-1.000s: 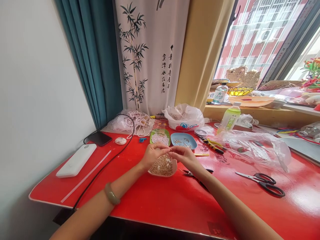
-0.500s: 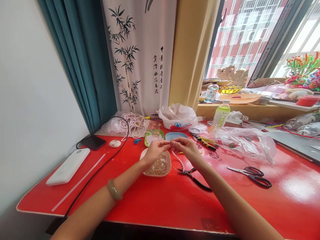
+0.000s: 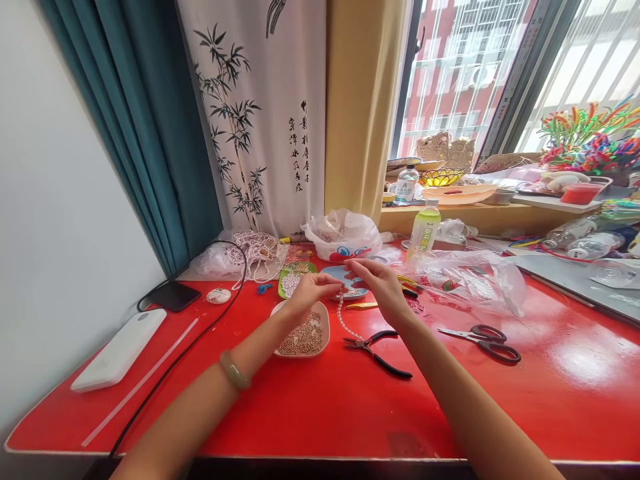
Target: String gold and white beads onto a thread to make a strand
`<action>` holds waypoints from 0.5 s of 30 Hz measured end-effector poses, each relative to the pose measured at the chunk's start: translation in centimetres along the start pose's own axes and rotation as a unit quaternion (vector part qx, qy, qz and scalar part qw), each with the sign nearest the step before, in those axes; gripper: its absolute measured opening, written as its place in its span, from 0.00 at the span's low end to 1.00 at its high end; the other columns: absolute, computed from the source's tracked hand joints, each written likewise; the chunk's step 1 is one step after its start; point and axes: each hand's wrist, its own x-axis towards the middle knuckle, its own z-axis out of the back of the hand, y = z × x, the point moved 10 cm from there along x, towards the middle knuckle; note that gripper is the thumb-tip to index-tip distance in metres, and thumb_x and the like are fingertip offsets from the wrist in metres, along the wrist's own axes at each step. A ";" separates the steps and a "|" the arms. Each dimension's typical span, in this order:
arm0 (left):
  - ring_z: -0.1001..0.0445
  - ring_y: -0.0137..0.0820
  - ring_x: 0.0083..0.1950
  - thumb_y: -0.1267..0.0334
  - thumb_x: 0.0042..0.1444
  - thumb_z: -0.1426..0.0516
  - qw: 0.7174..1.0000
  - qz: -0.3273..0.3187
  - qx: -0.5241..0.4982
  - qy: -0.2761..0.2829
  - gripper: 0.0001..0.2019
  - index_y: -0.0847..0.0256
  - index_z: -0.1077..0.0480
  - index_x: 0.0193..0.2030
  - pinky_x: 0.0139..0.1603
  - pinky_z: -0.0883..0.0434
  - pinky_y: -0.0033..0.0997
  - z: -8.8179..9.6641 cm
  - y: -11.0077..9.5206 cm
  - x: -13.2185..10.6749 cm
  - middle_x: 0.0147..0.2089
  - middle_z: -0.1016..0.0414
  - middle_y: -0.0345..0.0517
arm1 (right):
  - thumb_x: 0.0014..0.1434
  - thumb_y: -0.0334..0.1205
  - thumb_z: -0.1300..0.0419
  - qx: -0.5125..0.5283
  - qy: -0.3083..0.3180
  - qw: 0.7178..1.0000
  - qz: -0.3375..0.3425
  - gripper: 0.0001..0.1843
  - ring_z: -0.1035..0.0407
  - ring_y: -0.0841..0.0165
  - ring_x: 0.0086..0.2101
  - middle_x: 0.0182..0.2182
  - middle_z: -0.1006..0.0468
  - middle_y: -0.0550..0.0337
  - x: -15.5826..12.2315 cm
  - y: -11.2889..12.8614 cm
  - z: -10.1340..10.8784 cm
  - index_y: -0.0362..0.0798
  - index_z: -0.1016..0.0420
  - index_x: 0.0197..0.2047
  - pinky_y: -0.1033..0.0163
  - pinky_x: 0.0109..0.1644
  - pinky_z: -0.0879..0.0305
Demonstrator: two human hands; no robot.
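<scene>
My left hand and my right hand are raised a little above the red table, fingertips pinched close together. Between them hangs a short strand of white beads, its lower end curving down toward the black pliers on the table. Just below my left hand sits a pale dish of small gold beads. A green dish of pearl beads and a blue dish lie behind my hands. A green bangle is on my left wrist.
Black-handled scissors lie to the right, beside a clear plastic bag. A white power bank, a phone and a black cable are at the left. A green bottle, a white bag and pearl strands stand at the back.
Both hands have lifted off the gold-bead dish and moved farther back, and the white bead strand now hangs below them. The camera has turned rightward.
</scene>
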 end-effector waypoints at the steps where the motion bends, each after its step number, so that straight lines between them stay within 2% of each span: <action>1: 0.28 0.28 0.31 0.65 0.37 0.38 0.999 0.010 -0.031 -0.010 0.07 0.66 0.29 0.26 0.39 0.34 0.29 0.3 -0.1 0.0 0.27 0.25 0.45 | 0.50 0.49 0.45 -0.001 0.012 1.000 -0.020 0.16 0.31 0.70 0.31 0.32 0.25 0.57 0.0 -0.6 -0.2 0.46 0.28 0.36 0.66 0.33 0.35; 4: 0.27 0.27 0.32 0.67 0.39 0.39 0.995 0.020 -0.093 -0.036 0.07 0.65 0.31 0.27 0.38 0.33 0.26 1.3 -1.0 0.1 0.28 0.25 0.45 | 0.51 0.50 0.47 0.013 0.092 0.990 -0.108 0.18 0.30 0.69 0.31 0.31 0.25 0.55 -0.4 -3.1 -2.0 0.44 0.28 0.37 0.64 0.35 0.34; 7: 0.27 0.27 0.31 0.67 0.42 0.40 0.991 0.008 -0.122 -0.051 0.06 0.65 0.33 0.28 0.35 0.32 0.25 2.4 -2.3 0.0 0.28 0.25 0.45 | 0.53 0.51 0.49 0.060 0.185 0.965 -0.174 0.20 0.30 0.69 0.32 0.30 0.25 0.53 -1.7 -4.9 -4.6 0.43 0.27 0.35 0.62 0.41 0.36; 11: 0.26 0.28 0.32 0.68 0.43 0.41 0.988 -0.006 -0.140 -0.061 0.06 0.64 0.35 0.28 0.33 0.32 0.23 3.6 -3.1 -0.2 0.30 0.25 0.45 | 0.52 0.48 0.46 0.114 0.238 0.945 -0.192 0.17 0.31 0.72 0.32 0.29 0.25 0.56 -2.8 -5.3 -6.7 0.43 0.26 0.33 0.64 0.43 0.38; 15: 0.26 0.27 0.34 0.68 0.43 0.41 0.986 -0.027 -0.149 -0.071 0.07 0.63 0.36 0.29 0.34 0.31 0.23 4.8 -3.2 -0.3 0.32 0.25 0.44 | 0.51 0.44 0.43 0.130 0.272 0.934 -0.193 0.13 0.34 0.77 0.25 0.25 0.28 0.62 -3.3 -5.6 -7.6 0.43 0.27 0.34 0.71 0.33 0.38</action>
